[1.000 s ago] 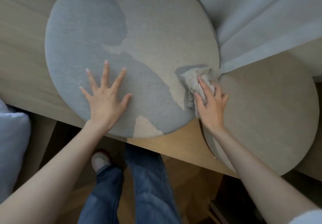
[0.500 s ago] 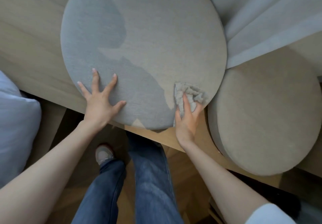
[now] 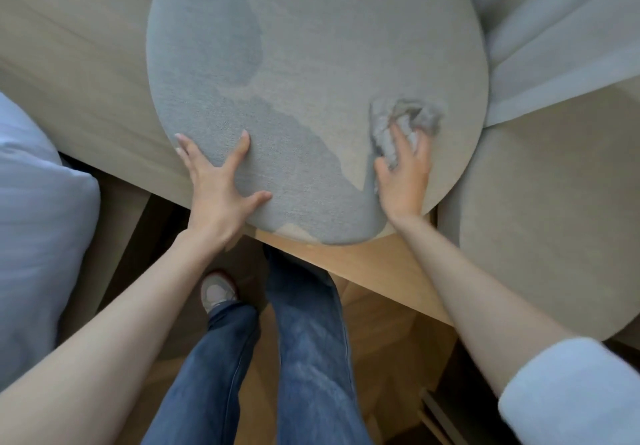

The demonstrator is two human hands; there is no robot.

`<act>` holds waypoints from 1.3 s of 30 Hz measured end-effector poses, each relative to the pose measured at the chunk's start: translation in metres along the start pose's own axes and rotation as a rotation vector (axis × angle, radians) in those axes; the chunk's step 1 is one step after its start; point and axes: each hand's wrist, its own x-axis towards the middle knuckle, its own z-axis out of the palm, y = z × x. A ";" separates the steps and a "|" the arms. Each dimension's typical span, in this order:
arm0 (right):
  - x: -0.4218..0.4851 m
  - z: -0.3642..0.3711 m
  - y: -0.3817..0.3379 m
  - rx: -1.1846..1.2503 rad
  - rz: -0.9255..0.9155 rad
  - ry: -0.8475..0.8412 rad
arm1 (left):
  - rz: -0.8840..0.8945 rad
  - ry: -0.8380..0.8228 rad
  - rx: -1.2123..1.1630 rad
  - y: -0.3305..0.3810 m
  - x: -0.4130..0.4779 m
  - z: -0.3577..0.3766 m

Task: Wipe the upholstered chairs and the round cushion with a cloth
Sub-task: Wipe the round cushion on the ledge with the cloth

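I see the round cushion [image 3: 311,63] lying on the table [image 3: 69,63], its near edge overhanging. The crumpled cloth [image 3: 405,118] sits on its near right part, pressed under the right hand [image 3: 403,174], fingers extended. The left hand [image 3: 218,184] rests splayed open on the near left edge.

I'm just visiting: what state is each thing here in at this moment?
Round cushion: flat on the wooden ledge, near edge overhanging, partly darker, partly lighter.
Cloth: crumpled, pressed onto the cushion.
Left hand: fingers spread, pressing near the cushion's rim.
Right hand: flat on the cloth, blurred.
Beige cushion: no hand on it.
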 end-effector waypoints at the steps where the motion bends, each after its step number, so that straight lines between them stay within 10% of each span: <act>1: -0.022 0.007 -0.004 0.008 -0.053 -0.049 | -0.005 -0.009 0.012 0.005 0.001 0.000; 7: -0.069 -0.006 -0.007 0.041 -0.273 -0.339 | -0.034 -0.059 0.116 0.016 0.002 -0.006; 15: 0.082 -0.064 -0.041 0.088 -0.229 0.003 | 0.052 0.077 0.231 0.055 0.048 -0.030; 24: 0.255 -0.043 -0.061 -0.176 -0.179 -0.149 | -0.157 0.042 0.186 0.093 0.154 -0.056; 30: 0.239 -0.014 -0.054 -0.062 -0.208 0.010 | -0.194 0.013 0.208 0.090 0.166 -0.050; 39: 0.172 -0.035 -0.061 0.049 -0.401 -0.214 | -0.186 0.020 0.209 0.092 0.165 -0.052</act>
